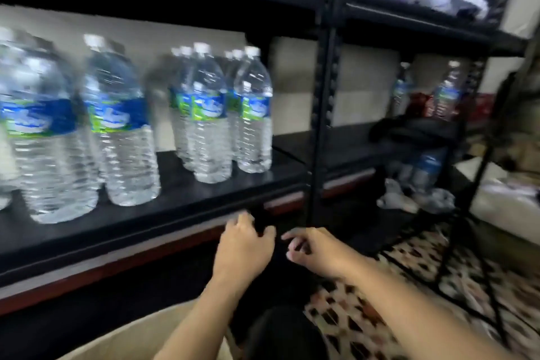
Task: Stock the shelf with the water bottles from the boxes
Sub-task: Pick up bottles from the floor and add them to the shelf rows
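Several clear water bottles with blue and green labels stand on the black shelf (181, 196). One bottle (119, 123) is near the front left, and a tight group (254, 114) stands toward the shelf's right end. Below the shelf's front edge, my left hand (245, 245) and my right hand (315, 248) hang side by side, both holding nothing, fingers loosely curled and apart. The rim of a tan cardboard box (131, 336) shows at the bottom, under my left forearm.
A black upright post (321, 114) divides this bay from the one on the right, where two more bottles (445, 93) and dark clutter sit. Crumpled plastic (415, 199) lies lower down. A patterned floor (409, 295) and a thin black stand (473, 213) are on the right.
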